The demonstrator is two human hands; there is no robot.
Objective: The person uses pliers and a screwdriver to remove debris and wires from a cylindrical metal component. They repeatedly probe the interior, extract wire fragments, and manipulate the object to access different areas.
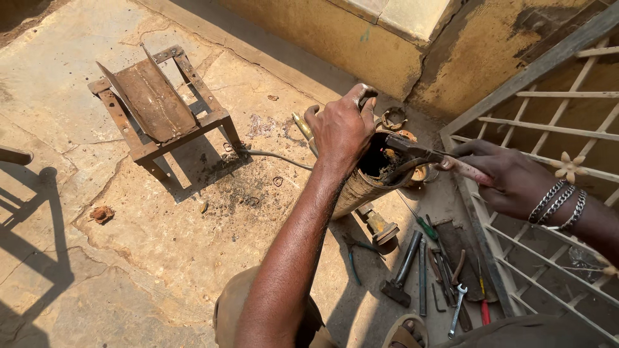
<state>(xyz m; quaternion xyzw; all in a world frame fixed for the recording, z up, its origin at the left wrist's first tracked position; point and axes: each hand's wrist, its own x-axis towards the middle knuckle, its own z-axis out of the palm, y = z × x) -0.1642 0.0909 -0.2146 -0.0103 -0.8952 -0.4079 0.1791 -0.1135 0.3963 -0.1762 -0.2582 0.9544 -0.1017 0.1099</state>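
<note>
My left hand grips the rim of a rusty metal cylinder that stands tilted on the concrete floor, its open dark mouth facing up. My right hand, with metal bracelets on the wrist, holds pliers by the handles. The jaws of the pliers reach into the cylinder's mouth, where a wire or thin part sits. A brass-coloured fitting pokes out behind my left hand, with a grey cable trailing from it.
A rusty metal stand sits at the upper left. Several hand tools lie on the floor below the cylinder: a hammer, a spanner, screwdrivers. A metal grille leans at right. Yellow walls rise behind.
</note>
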